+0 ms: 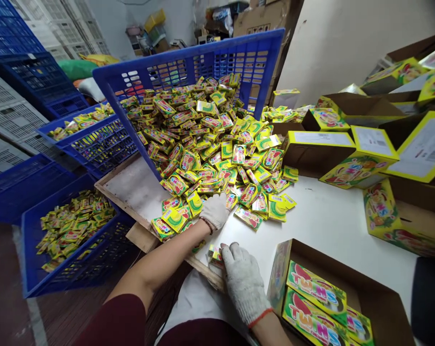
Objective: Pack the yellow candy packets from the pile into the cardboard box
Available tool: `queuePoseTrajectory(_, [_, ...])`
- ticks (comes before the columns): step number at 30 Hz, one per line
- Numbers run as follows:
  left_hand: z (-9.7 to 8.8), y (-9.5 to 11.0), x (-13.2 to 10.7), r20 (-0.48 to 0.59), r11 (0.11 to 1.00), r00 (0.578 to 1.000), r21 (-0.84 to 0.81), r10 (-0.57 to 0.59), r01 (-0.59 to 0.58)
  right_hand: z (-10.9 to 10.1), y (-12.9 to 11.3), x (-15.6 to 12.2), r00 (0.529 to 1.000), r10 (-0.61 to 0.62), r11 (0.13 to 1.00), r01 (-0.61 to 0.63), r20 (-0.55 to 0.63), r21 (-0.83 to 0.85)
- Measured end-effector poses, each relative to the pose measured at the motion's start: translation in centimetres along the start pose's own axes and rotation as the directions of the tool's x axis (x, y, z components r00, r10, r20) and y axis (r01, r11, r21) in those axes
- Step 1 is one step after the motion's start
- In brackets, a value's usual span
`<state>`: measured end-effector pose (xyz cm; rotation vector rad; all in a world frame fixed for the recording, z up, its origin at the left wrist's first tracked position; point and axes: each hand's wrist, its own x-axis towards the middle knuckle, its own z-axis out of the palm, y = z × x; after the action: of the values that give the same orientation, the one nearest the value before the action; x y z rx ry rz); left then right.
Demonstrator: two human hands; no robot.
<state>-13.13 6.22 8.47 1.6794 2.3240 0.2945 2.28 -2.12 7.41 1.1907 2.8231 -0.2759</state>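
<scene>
My left hand [215, 211], in a white knit glove, lies at the front of a heap of small yellow-green candy boxes [210, 139]. Its fingers are bent around boxes at the heap's edge, with the fingertips partly hidden. Close to the table's front edge, my right hand [243, 281], in a grey-white glove, is curled against a little stack of candy boxes [215, 255]. Its thumb side touches them. Right of this hand stands an open carton [379, 293] holding several larger "TWINS" boxes [316, 286].
A tilted blue crate [188, 50] spills the heap onto the white table [318, 211]. Open display cartons [321, 144] crowd the right side. On the left are more blue crates of candy boxes [73, 230], and a wooden-edged board [130, 187] borders the table.
</scene>
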Motion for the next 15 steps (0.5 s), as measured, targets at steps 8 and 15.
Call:
queuePoseTrajectory(8, [-0.9, -1.7, -1.6, 0.110, 0.958, 0.952, -0.038, 0.285, -0.283, -1.1, 0.3, -0.5, 0.978, 0.130, 0.988, -0.142, 0.160, 0.067])
queuePoseTrajectory(15, [-3.9, -2.9, -1.6, 0.282, 0.840, 0.815, 0.050, 0.507, -0.540, -1.4, 1.0, -0.2, 0.971, 0.055, 0.986, -0.090, 0.231, 0.143])
